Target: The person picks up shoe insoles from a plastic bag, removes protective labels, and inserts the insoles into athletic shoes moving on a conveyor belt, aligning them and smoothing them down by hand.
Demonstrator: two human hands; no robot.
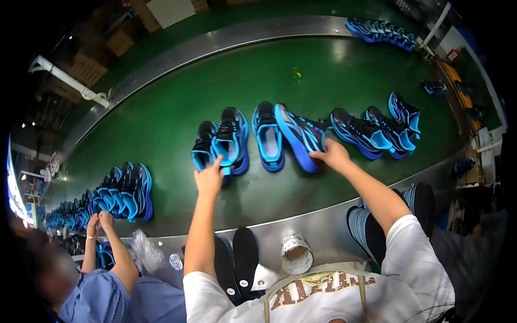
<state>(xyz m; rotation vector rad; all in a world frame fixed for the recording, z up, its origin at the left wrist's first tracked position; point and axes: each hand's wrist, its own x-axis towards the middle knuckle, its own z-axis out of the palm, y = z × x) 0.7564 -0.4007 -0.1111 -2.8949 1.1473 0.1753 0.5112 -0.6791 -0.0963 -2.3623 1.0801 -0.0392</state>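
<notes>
**Blue-and-black sports shoes on green conveyor belt, two hands at work**

Head view. Green conveyor belt [177, 116] with a curved steel rim, carrying sports shoes in blue and black.

- Left hand [209, 177]: fingers extended, forefinger raised and touching the nearer blue-and-black shoe [205, 146] of an upright pair; not closed on it. Its partner shoe [232, 139] stands just beside, to the right.
- Right hand [334, 155]: laid over the heel end of a blue shoe tipped on its side [299, 135]; fingers seem curled on it, though the grip itself is partly hidden.
- Upright blue-lined shoe [267, 134]: between the two hands, touching the tipped shoe.
- Three further shoes [377, 132]: overlapping, right of the right hand.
- Row of shoes [116, 194]: packed along the belt at far left.
- Dark insoles [245, 258]: below the rim, near the person's chest.
- Roll of tape [296, 253]: on the steel ledge.
- Co-worker's hands [99, 220]: at lower left, blue sleeve.
</notes>
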